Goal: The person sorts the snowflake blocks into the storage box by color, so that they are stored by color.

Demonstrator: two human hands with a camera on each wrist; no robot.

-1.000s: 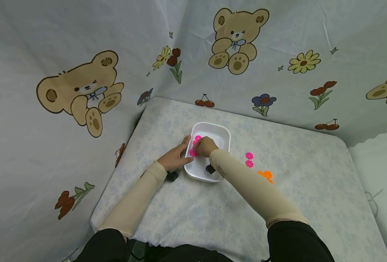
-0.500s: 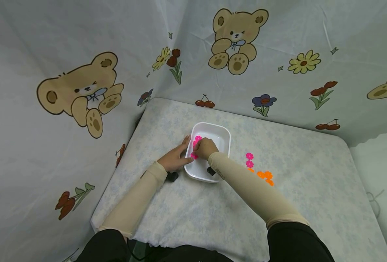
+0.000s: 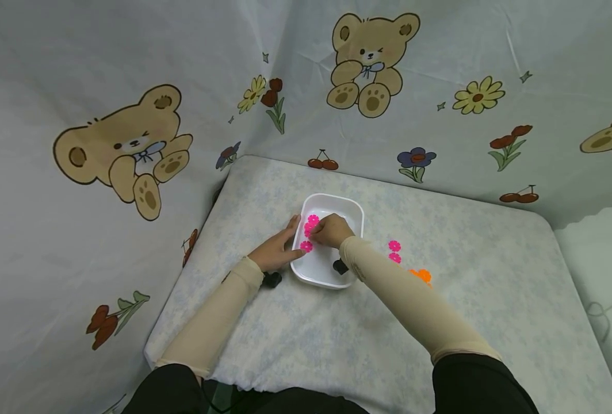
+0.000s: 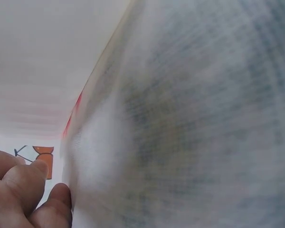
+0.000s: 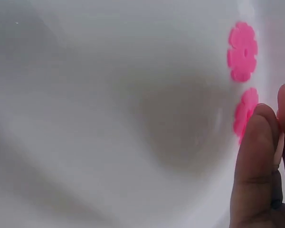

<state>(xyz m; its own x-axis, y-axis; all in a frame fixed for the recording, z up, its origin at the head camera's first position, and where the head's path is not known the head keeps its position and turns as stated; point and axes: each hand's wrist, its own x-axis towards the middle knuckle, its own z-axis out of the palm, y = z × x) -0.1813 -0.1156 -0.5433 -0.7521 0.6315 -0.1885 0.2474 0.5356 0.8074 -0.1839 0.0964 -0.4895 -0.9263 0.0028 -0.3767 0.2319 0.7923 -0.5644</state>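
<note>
The left hand (image 3: 275, 250) holds the left side of a white tray (image 3: 326, 284), fingers along the outer wall and thumb over the rim; its fingertips show in the left wrist view. Inside, along the left wall, lie pink flower pieces: one at the top (image 3: 313, 218), one just below (image 3: 308, 228), one nearer the thumb (image 3: 306, 246). The right hand (image 3: 333, 230) reaches into the tray, its thumb and finger pinched at the middle pink piece. In the right wrist view, the fingers partly cover a pink piece (image 5: 246, 111), beside a fully visible one (image 5: 242, 52).
Right of the tray on the table (image 3: 492, 299) lie two pink pieces (image 3: 394, 245) and several orange ones (image 3: 424, 276), partly behind the right sleeve. A black device (image 3: 271, 280) is at the left wrist, another (image 3: 340, 266) at the right. A printed curtain stands behind.
The right hand has shifted slightly right, uncovering more of the pink pieces. The lowest pink piece in the tray sits slightly nearer the person than before. The left hand stays in place.
</note>
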